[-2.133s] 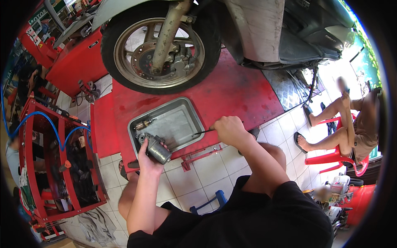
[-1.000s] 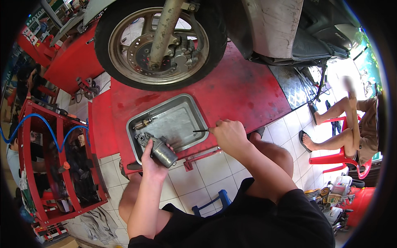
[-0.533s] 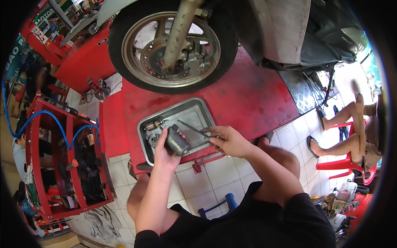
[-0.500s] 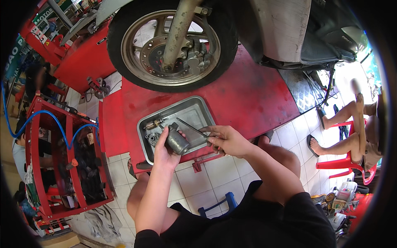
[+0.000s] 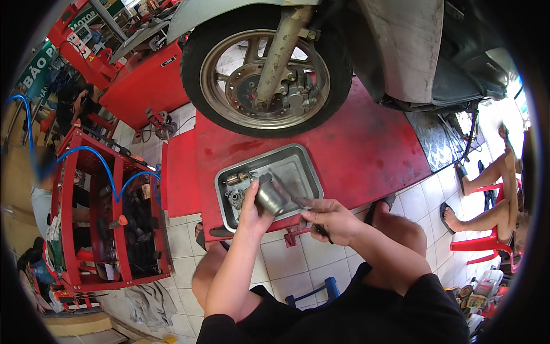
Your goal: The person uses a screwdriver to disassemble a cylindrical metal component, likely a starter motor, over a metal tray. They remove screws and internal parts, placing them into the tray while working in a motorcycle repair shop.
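Note:
My left hand is wrapped round a dull grey metal cylinder, which looks like a small motor housing, held tilted over the tray. In my right hand is a thin dark stick-like tool, its far part blurred by motion and lying along the cylinder's right side. Underneath, a grey metal tray rests on the red platform. At its left end lie a copper-coloured armature and a cast metal end piece.
A motorbike front wheel stands on the red lift platform beyond the tray. To the left is a red tool trolley with a blue hose. A blue stool is below me. Someone's legs show at the right.
The whole view has shifted, so everything sits further right and lower. The cylinder has turned in my left hand, and the tool has moved against its side.

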{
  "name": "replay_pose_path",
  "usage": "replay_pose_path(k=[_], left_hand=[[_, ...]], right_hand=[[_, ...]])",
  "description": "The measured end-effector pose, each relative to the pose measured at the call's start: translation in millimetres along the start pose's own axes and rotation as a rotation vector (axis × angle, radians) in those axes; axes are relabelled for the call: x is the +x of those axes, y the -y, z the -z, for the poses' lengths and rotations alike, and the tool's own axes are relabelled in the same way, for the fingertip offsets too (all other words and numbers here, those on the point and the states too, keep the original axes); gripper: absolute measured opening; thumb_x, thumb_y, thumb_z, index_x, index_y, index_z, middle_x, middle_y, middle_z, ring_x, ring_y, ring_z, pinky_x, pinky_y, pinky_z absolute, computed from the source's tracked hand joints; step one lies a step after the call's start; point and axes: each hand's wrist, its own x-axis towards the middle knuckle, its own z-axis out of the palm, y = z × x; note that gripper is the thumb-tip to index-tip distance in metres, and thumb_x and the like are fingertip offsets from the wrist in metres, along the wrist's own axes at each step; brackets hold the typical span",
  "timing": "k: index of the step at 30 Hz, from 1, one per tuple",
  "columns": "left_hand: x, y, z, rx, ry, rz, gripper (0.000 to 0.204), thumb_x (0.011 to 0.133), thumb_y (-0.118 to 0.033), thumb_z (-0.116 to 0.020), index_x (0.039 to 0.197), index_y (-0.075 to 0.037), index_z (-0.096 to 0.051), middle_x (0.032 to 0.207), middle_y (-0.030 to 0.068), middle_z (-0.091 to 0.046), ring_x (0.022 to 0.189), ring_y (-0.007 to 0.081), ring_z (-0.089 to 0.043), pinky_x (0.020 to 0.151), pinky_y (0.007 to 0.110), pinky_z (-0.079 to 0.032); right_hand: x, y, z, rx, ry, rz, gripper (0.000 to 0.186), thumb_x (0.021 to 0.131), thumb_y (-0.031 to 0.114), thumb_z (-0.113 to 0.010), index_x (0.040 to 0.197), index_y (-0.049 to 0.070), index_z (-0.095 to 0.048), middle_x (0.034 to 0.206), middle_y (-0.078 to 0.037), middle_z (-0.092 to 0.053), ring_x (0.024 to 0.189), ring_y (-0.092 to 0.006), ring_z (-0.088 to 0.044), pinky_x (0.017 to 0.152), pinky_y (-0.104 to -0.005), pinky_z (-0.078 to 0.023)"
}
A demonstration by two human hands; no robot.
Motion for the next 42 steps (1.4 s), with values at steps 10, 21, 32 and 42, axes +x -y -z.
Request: replay_pose_path(k=[10, 21, 32, 42], left_hand=[[-1, -9, -14, -0.323, 0.011, 0.094, 0.066, 0.091, -0.057, -0.057, 0.115, 0.004, -0.055, 0.104, 0.0227, -0.062, 0.104, 0.0392, -0.059, 0.098, 0.048, -0.048], [0, -5, -1, -0.141, 0.032, 0.031, 0.051, 0.096, -0.052, -0.054, 0.114, -0.005, -0.059, 0.1, 0.0149, -0.066, 0.096, 0.0335, -0.063, 0.09, 0.046, -0.051], [-1, 2, -6, -0.111, -0.011, 0.022, 0.05, 0.097, -0.052, -0.053, 0.113, -0.006, -0.06, 0.098, 0.0134, -0.066, 0.094, 0.0325, -0.065, 0.087, 0.044, -0.052], [1, 6, -3, -0.092, -0.008, 0.028, 0.051, 0.095, -0.053, -0.057, 0.113, -0.006, -0.059, 0.097, 0.0123, -0.066, 0.092, 0.0312, -0.065, 0.088, 0.043, -0.052]], right_hand=[[-20, -4, -1, -0.31, 0.192, -0.167, 0.037, 0.106, 0.034, -0.046, 0.125, 0.005, -0.058, 0.085, -0.003, -0.055, 0.064, -0.0064, -0.046, 0.053, -0.0193, -0.034], [-3, -21, 10, -0.393, 0.128, -0.103, 0.034, 0.108, 0.028, -0.042, 0.107, 0.001, -0.062, 0.073, 0.0, -0.049, 0.061, -0.0052, -0.038, 0.051, -0.0212, -0.03], [-1, -22, 4, -0.317, 0.07, -0.064, 0.032, 0.108, 0.022, -0.04, 0.107, -0.001, -0.062, 0.074, 0.002, -0.046, 0.06, -0.0058, -0.035, 0.052, -0.0224, -0.03], [1, -27, 8, -0.353, 0.089, -0.054, 0.03, 0.108, 0.022, -0.042, 0.11, -0.001, -0.06, 0.071, 0.001, -0.042, 0.056, -0.0048, -0.033, 0.046, -0.0221, -0.026]])
